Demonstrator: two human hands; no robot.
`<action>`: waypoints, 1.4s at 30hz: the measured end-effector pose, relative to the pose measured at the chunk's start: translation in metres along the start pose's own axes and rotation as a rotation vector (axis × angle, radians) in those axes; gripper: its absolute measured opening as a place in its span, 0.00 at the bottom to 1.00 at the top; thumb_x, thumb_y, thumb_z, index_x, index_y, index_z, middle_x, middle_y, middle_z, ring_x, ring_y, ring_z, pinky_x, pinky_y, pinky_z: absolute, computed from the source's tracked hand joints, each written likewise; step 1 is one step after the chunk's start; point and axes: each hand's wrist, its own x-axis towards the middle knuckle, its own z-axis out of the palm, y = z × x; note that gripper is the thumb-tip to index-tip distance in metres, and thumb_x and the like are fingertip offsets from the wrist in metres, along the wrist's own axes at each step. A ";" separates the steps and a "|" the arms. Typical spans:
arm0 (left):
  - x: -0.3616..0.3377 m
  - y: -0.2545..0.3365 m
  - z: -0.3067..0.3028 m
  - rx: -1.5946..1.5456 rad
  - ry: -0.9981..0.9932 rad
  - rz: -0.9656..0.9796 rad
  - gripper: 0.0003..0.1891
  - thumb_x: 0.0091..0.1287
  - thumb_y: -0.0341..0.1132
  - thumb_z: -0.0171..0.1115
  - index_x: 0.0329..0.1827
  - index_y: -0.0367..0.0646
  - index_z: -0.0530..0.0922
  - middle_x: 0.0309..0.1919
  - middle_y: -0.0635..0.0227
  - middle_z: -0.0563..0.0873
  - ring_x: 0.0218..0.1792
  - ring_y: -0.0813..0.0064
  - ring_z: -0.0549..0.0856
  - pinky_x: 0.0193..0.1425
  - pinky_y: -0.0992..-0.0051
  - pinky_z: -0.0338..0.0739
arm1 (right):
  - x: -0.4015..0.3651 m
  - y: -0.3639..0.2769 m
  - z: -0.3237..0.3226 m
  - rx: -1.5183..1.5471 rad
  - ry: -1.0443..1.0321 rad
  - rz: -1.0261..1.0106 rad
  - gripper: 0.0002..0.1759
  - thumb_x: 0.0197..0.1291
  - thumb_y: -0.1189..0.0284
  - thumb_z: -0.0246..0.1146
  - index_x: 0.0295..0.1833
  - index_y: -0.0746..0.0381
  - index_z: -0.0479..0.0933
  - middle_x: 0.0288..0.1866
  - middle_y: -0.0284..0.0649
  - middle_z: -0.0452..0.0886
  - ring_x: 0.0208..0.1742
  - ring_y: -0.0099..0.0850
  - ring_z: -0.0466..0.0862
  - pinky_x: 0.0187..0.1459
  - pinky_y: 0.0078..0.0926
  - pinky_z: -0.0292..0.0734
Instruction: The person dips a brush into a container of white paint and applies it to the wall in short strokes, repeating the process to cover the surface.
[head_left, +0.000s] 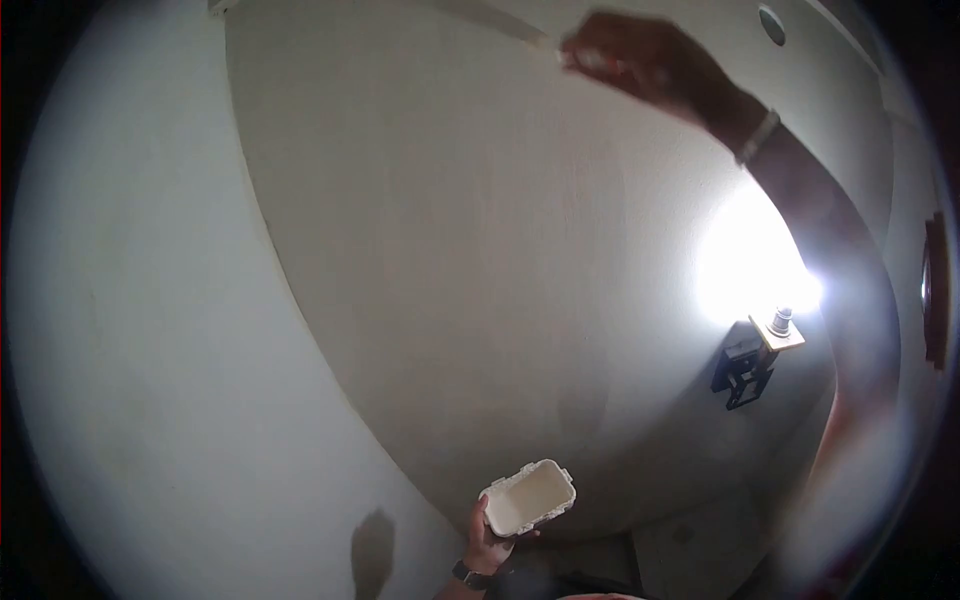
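White container (530, 497), one in count, is below and to the left of the one wall lamp (777, 332), and we hold it in our left hand (487, 550), which wears one black watch (468, 575). Our right hand (645, 62), with one pale bracelet (758, 138), is above and left of the lamp; being blurred, we cannot tell if it holds something.
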 end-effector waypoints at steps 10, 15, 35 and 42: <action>-0.003 0.002 0.000 0.022 -0.015 -0.008 0.33 0.67 0.59 0.47 0.68 0.47 0.63 0.61 0.58 0.75 0.56 0.49 0.79 0.43 0.48 0.84 | -0.154 -0.112 0.009 0.554 -0.657 0.061 0.15 0.67 0.56 0.55 0.43 0.54 0.79 0.40 0.35 0.80 0.45 0.33 0.82 0.51 0.36 0.76; 0.022 -0.010 -0.039 -0.076 -0.160 -0.074 0.34 0.67 0.60 0.46 0.68 0.46 0.63 0.61 0.59 0.76 0.56 0.51 0.80 0.42 0.48 0.84 | -0.126 -0.121 0.010 0.498 -0.759 0.126 0.07 0.63 0.64 0.61 0.44 0.54 0.77 0.41 0.36 0.81 0.46 0.34 0.82 0.44 0.34 0.79; 0.001 -0.007 -0.003 0.065 0.033 0.055 0.34 0.65 0.61 0.48 0.67 0.48 0.65 0.60 0.59 0.76 0.55 0.51 0.81 0.38 0.48 0.85 | -0.191 -0.142 0.024 0.514 -0.445 -0.024 0.11 0.50 0.71 0.67 0.40 0.55 0.76 0.40 0.36 0.78 0.37 0.31 0.82 0.34 0.27 0.80; -0.004 -0.017 0.003 0.342 -0.039 0.297 0.34 0.66 0.62 0.47 0.67 0.47 0.64 0.60 0.59 0.76 0.54 0.51 0.81 0.38 0.50 0.85 | -0.149 -0.123 0.015 0.911 -0.875 0.631 0.15 0.68 0.62 0.49 0.43 0.58 0.79 0.39 0.34 0.80 0.38 0.30 0.82 0.49 0.32 0.76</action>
